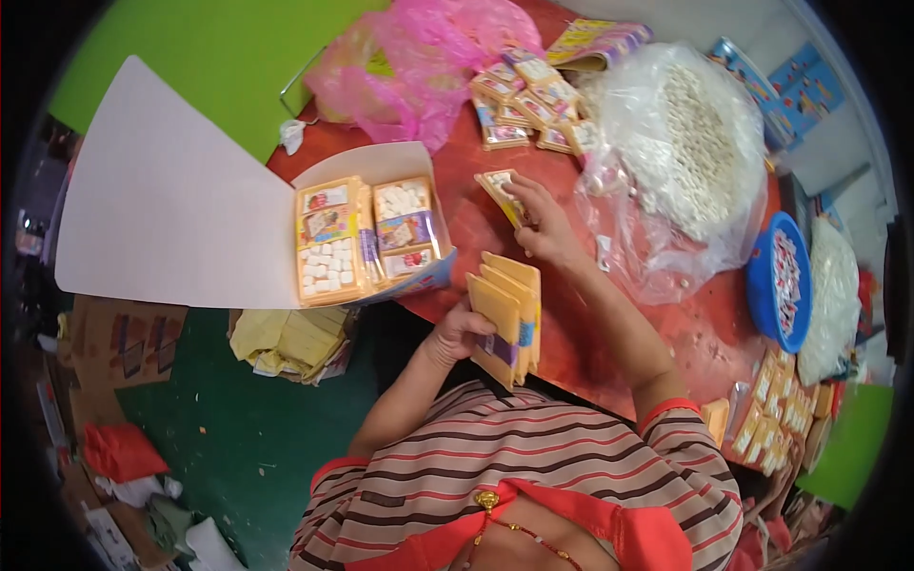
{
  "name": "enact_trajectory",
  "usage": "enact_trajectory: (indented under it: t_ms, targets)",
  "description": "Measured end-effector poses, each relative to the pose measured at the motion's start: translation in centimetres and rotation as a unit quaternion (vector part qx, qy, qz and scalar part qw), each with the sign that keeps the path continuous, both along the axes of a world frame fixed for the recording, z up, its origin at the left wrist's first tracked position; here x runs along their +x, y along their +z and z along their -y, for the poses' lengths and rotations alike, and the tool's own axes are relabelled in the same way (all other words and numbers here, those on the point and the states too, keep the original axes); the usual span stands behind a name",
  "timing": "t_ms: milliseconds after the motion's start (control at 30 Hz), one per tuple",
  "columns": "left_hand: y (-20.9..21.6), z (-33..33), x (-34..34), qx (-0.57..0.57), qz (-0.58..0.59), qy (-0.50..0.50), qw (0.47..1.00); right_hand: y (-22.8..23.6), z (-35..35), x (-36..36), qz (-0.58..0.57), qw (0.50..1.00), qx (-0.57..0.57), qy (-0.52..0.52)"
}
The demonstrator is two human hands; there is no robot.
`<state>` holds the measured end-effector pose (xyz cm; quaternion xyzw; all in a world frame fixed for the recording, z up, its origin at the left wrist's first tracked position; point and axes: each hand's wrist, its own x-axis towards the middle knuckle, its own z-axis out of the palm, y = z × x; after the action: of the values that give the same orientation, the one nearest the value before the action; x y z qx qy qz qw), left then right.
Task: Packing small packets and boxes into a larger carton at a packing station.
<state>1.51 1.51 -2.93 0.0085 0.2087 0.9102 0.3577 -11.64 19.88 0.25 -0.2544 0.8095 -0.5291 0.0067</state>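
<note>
My left hand [461, 333] is closed round a stack of several flat, tan-backed packets [505, 314] with purple and yellow bands, held on edge near my chest. At the table, my right hand [545, 225] grips a single flat packet [497, 193] with white pieces in its window, thumb and fingers at its near side. Left of both hands stands an open white carton [367, 157], its large lid [176, 200] folded out to the left. Two rows of similar packets [328, 243] fill it, showing white marshmallow-like pieces under clear windows.
On the red table [533, 357], a packet pile [533, 105] lies beyond my right hand, beside a pink plastic bag [409, 67]. A large clear bag of small white pieces [700, 152] and a blue basin [762, 285] stand right. More packets [766, 414] lie near right.
</note>
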Motion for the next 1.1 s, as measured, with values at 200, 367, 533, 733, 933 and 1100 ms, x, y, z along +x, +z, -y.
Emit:
enact_trajectory:
  t_ms: [200,367,533,733,933,1100]
  targets:
    - [0.2,-1.0,-0.2,-0.001,0.0,0.086,0.996,2.0,-4.4,5.1,0.358,0.738,-0.566,0.077]
    - [0.4,-2.6,-0.9,-0.001,0.008,0.141,0.99,2.1,-4.7,9.7,0.353,0.711,-0.608,0.022]
    - [0.2,-3.8,-0.9,0.002,-0.007,0.161,0.987,2.5,-3.3,12.9,0.31,0.783,-0.539,-0.017]
    - [0.6,-4.6,-0.6,-0.02,-0.021,0.17,0.985,1.8,-3.2,13.5,0.286,0.792,-0.539,0.011]
    - [0.2,-4.4,-0.6,0.022,0.0,0.171,0.985,1.9,-4.0,12.6,0.177,0.952,-0.249,-0.004]
    - [-0.5,-4.1,-1.1,0.049,0.043,0.148,0.987,2.8,-5.7,7.8,0.056,0.988,-0.128,-0.061]
